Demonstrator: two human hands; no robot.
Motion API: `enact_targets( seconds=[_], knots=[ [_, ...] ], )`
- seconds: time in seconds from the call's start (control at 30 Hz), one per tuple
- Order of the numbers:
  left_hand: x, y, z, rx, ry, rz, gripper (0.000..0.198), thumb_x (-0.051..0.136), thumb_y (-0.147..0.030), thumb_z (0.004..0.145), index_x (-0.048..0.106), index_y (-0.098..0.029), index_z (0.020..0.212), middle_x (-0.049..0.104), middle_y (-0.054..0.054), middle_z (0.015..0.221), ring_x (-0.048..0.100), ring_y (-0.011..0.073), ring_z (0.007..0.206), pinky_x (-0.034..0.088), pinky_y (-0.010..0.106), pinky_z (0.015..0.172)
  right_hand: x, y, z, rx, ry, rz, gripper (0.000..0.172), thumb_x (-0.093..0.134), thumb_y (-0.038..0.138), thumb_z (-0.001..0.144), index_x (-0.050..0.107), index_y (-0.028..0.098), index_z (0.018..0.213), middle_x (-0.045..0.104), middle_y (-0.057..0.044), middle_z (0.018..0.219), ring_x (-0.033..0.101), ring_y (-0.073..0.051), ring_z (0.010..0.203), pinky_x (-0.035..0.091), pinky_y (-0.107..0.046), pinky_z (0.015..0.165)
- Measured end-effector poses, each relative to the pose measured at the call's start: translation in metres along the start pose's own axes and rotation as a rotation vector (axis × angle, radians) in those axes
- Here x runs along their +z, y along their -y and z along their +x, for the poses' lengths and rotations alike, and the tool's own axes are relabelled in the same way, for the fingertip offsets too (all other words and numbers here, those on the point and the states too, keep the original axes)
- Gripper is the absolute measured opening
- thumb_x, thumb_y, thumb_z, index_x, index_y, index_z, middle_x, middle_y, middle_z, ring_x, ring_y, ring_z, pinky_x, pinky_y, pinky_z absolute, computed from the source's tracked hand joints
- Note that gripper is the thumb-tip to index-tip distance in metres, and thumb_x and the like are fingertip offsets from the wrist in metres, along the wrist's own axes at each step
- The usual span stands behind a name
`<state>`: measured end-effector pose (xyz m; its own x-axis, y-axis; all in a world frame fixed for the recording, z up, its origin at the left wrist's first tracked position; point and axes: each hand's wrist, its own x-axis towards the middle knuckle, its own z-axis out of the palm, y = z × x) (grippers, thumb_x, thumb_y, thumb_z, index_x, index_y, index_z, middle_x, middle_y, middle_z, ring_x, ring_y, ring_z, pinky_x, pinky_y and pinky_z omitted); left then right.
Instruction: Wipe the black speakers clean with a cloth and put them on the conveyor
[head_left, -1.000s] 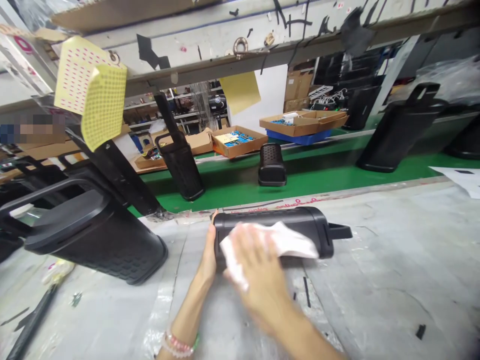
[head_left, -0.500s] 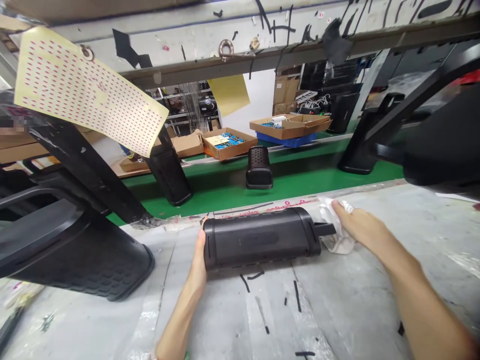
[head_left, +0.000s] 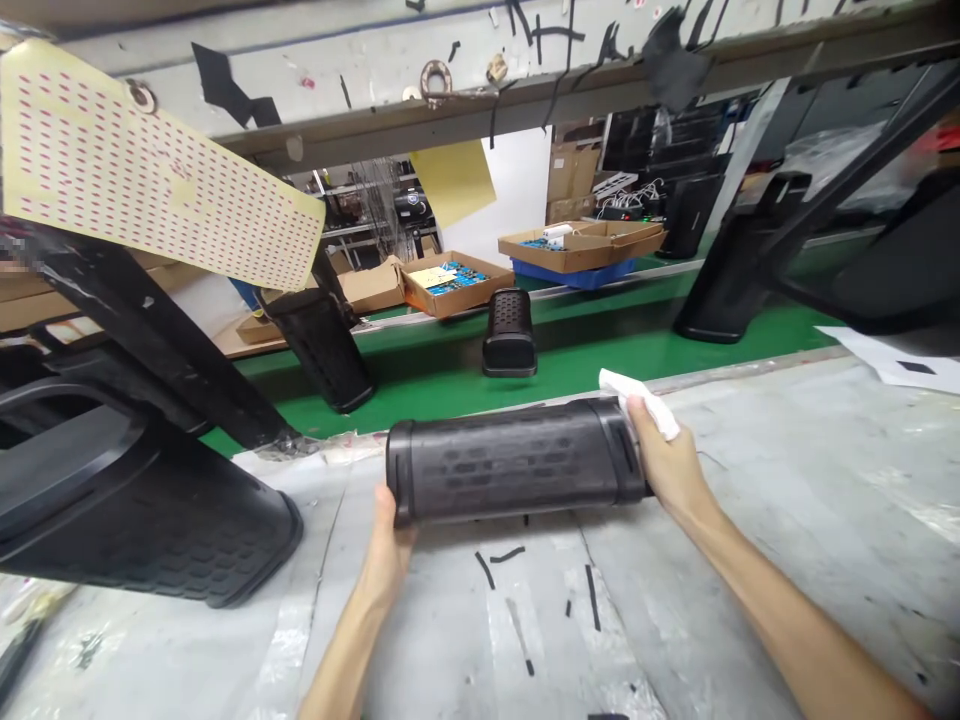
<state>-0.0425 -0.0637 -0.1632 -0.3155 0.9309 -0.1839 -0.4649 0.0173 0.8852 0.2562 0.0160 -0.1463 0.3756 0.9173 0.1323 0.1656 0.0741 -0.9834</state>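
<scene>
A long black plastic housing [head_left: 510, 465] with rounded ends lies sideways over the worktable, its dimpled face toward me. My left hand [head_left: 388, 550] is closed around its left end, thumb in front and the other fingers hidden behind. At the opposite end, my right hand [head_left: 671, 470] is closed on a white cloth [head_left: 641, 398], which sits at the housing's upper right edge. The handle on that side is mostly covered by this hand.
Another black housing with a handle [head_left: 142, 500] stands close on my left. Beyond the worktable [head_left: 720, 600], a green surface [head_left: 600, 345] carries a small dimpled black housing [head_left: 510, 335] and open cardboard boxes [head_left: 457, 285]. A dotted yellow sheet [head_left: 165, 165] hangs at upper left.
The housing has rolled over, from a smooth face to a dimpled one. My right hand has moved left with the cloth, from the handle to the housing's end.
</scene>
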Motion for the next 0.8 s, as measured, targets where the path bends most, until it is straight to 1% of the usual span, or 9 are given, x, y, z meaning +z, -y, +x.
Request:
enact_targets(
  seconds=[0.07,0.17,0.37,0.43,0.57,0.63,0.7,0.77,0.8],
  knots=[
    [0.000,-0.001,0.003,-0.123,-0.047,-0.031,0.057,0.064,-0.065,0.075,0.073,-0.016,0.102,0.072,0.013,0.115,0.050,0.0342,0.131,0.040,0.047,0.111,0.001,-0.002,-0.002,-0.026,-0.033,0.008,0.050,0.056,0.066,0.079,0.065,0.018,0.083,0.052,0.002,0.055,0.050,-0.015,0.052,0.040,-0.025,0.046],
    [0.004,-0.004,0.001,-0.139,-0.050,-0.076,0.043,0.064,-0.055,0.079,0.075,-0.016,0.095,0.075,0.010,0.104,0.055,0.0320,0.126,0.041,0.045,0.110,0.003,-0.004,-0.004,-0.046,-0.043,0.016,0.050,0.057,0.067,0.079,0.064,0.017,0.077,0.052,0.001,0.054,0.050,-0.015,0.052,0.039,-0.025,0.045],
    [0.013,-0.009,-0.004,-0.115,-0.046,-0.055,0.044,0.068,-0.054,0.076,0.075,-0.016,0.097,0.075,0.010,0.105,0.058,0.0318,0.123,0.043,0.045,0.109,0.003,-0.006,-0.002,-0.018,-0.028,0.004,0.049,0.059,0.064,0.078,0.064,0.016,0.073,0.048,0.003,0.048,0.045,-0.013,0.044,0.035,-0.024,0.040],
    [0.014,-0.008,-0.004,-0.110,-0.041,-0.045,0.047,0.071,-0.056,0.072,0.075,-0.016,0.098,0.075,0.010,0.106,0.059,0.0322,0.122,0.044,0.044,0.108,0.003,-0.005,-0.002,-0.003,-0.028,0.001,0.049,0.059,0.063,0.077,0.066,0.015,0.077,0.048,0.003,0.048,0.044,-0.013,0.042,0.035,-0.025,0.039],
    [0.013,-0.006,-0.004,-0.076,-0.042,-0.035,0.056,0.075,-0.061,0.064,0.075,-0.016,0.098,0.076,0.009,0.102,0.060,0.0332,0.120,0.045,0.044,0.107,0.005,-0.004,-0.005,0.012,-0.055,0.013,0.054,0.055,0.062,0.078,0.069,0.013,0.094,0.050,0.004,0.051,0.042,-0.012,0.041,0.034,-0.024,0.036],
    [0.012,-0.006,-0.003,-0.068,-0.053,-0.031,0.058,0.076,-0.061,0.063,0.075,-0.016,0.098,0.076,0.009,0.101,0.061,0.0334,0.119,0.046,0.044,0.106,0.007,-0.005,-0.005,0.003,-0.065,0.016,0.055,0.054,0.062,0.079,0.070,0.013,0.099,0.054,0.003,0.055,0.047,-0.013,0.045,0.038,-0.025,0.039],
    [0.012,-0.006,-0.002,-0.063,-0.043,-0.030,0.059,0.076,-0.061,0.062,0.075,-0.016,0.100,0.076,0.009,0.102,0.060,0.0332,0.120,0.046,0.043,0.106,0.007,-0.006,-0.003,-0.010,-0.065,0.007,0.054,0.053,0.061,0.081,0.070,0.014,0.102,0.061,0.000,0.061,0.055,-0.016,0.053,0.044,-0.026,0.046],
    [0.012,-0.008,-0.001,-0.059,-0.015,-0.031,0.060,0.077,-0.060,0.063,0.073,-0.016,0.103,0.075,0.009,0.106,0.059,0.0324,0.122,0.045,0.042,0.107,0.005,-0.005,0.000,-0.020,-0.056,-0.014,0.052,0.055,0.060,0.081,0.071,0.015,0.100,0.067,-0.003,0.070,0.063,-0.021,0.067,0.051,-0.031,0.058],
    [0.012,-0.009,-0.001,-0.060,0.000,-0.031,0.060,0.077,-0.059,0.064,0.073,-0.016,0.105,0.075,0.008,0.108,0.058,0.0318,0.123,0.045,0.041,0.107,0.003,-0.003,0.001,-0.026,-0.058,-0.024,0.050,0.056,0.059,0.081,0.072,0.015,0.100,0.070,-0.005,0.077,0.066,-0.024,0.077,0.054,-0.034,0.067]
  ],
)
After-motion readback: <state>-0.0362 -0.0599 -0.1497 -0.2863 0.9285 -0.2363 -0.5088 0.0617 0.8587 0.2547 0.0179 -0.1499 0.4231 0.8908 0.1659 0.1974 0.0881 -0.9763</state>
